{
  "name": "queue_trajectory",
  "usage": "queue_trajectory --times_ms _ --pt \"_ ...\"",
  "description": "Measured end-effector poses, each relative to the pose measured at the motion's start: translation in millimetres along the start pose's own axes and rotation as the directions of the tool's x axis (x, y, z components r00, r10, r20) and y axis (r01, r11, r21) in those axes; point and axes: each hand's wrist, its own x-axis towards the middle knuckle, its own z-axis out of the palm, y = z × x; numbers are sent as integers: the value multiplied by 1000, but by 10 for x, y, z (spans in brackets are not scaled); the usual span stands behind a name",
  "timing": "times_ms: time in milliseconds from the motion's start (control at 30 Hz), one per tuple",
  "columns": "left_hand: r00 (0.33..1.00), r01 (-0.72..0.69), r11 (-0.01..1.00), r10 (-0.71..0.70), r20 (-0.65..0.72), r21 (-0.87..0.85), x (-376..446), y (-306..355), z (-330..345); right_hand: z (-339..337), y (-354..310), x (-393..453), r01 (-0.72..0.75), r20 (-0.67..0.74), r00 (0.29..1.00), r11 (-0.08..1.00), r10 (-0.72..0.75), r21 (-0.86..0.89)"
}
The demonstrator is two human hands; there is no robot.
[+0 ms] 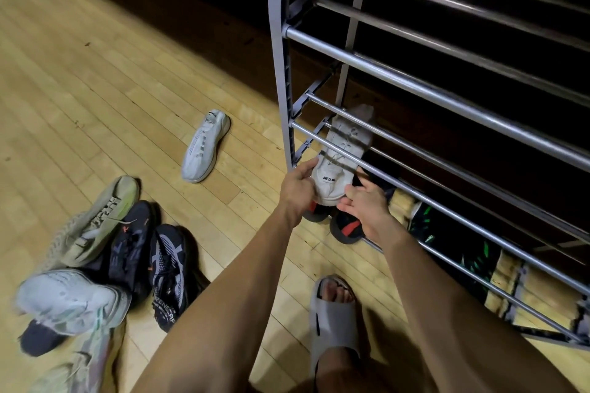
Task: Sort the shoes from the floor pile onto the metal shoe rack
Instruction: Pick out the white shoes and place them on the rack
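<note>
You are gripping the white sneaker (343,156) with both hands' fingers (308,167), seating it on the metal shoe rack (447,92) while its mate (206,145) and the floor pile (105,262) are waiting.

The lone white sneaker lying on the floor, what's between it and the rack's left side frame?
Only bare wood floor in the head view. Nothing sits between the lone white sneaker and the rack's side frame.

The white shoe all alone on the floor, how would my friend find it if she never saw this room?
Start at the metal shoe rack and look just left of its grey end post, on the wooden floor. There the lone white shoe lies flat. Unlike the pile of dark and pale shoes further left, nothing touches it, and unlike the white shoe on the rack, no hand holds it.
</note>
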Motion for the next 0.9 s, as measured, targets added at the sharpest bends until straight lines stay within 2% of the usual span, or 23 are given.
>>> queue_trajectory --times_ms 133,233,433,600,700,900 --pt "1000 -12 995 11 -12 -96 -5 72 27 19 -47 20 -39 -13 999 995 41 87" --pt "1000 -12 991 12 1 -130 -18 145 42 30 -73 10 -60 16 998 995 59 83" --pt "1000 12 991 -13 -3 -132 -6 116 19 21 -50 -27 -26 58 998 995 20 93" --pt "999 30 993 -33 -24 -113 11 66 -31 18 -37 -15 -7 31 1000 997 5 78" --pt "1000 15 998 -16 -24 -56 -55 16 -153 -6 -11 -72 -7 40 999 999 5 48" --pt "991 -23 999 18 -133 -30 -289 45 -610 62 74 -301 48 -19 999 995 -50 -89"
